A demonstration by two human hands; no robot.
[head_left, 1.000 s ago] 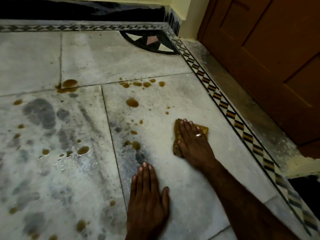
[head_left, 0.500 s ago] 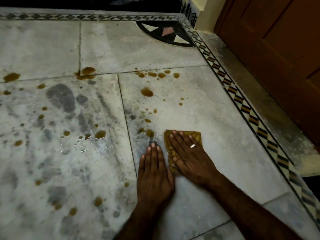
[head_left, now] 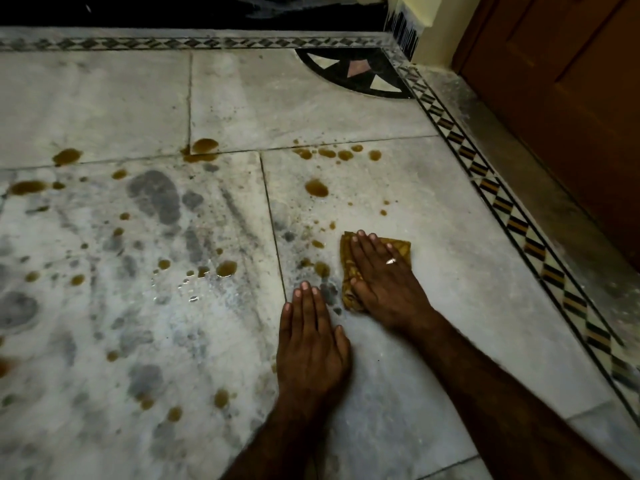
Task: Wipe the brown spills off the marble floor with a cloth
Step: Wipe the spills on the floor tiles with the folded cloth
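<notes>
R hand (head_left: 384,278) w/ cloth (head_left: 399,249) slid fwd; both hands flat, L hand (head_left: 311,348) on floor (head_left: 457,306).

Bare marble floor (head_left: 467,289) stretches right of the right hand (head_left: 384,278), flat on its cloth (head_left: 401,248), as far as the patterned border strip (head_left: 517,225) and the wooden door (head_left: 571,116) standing behind it. The left hand (head_left: 311,337), flat on the slab just beside the cloth, blocks the way leftward. Ahead, only low brown spills (head_left: 316,188) lie between the hands and the dark skirting (head_left: 207,15) along the wall
</notes>
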